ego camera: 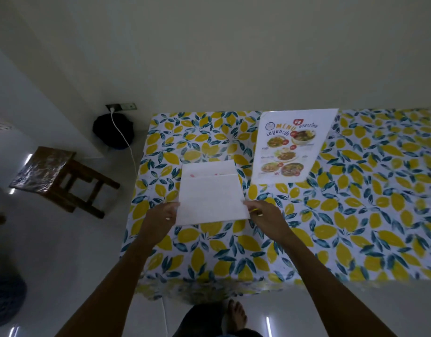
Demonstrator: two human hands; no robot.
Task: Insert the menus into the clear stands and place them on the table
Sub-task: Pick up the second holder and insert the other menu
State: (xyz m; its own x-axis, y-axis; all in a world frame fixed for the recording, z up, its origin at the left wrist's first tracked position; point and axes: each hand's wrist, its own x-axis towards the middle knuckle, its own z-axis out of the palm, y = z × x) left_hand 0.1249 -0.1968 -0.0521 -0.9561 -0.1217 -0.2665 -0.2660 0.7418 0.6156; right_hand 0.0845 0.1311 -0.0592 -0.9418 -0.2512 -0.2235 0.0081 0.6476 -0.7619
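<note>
I have both hands on the white sheet: my left hand (164,212) pinches its lower left corner and my right hand (263,211) pinches the lower right, fingers pressed onto the paper's edges so it stays taut and square above the bench (355,215). The blank sheet (210,198) faces me back side up, with a second sheet (207,170) peeking out just behind its top edge, faint red print showing through; I judge these are menus held together, gripped at the bottom so the top edge is free to lead. A printed menu (288,144) stands against the wall at the bench's far edge, just right of my sheets, apparently already in its stand, though I cannot make out the clear plastic. No empty stand is visible to me.
</note>
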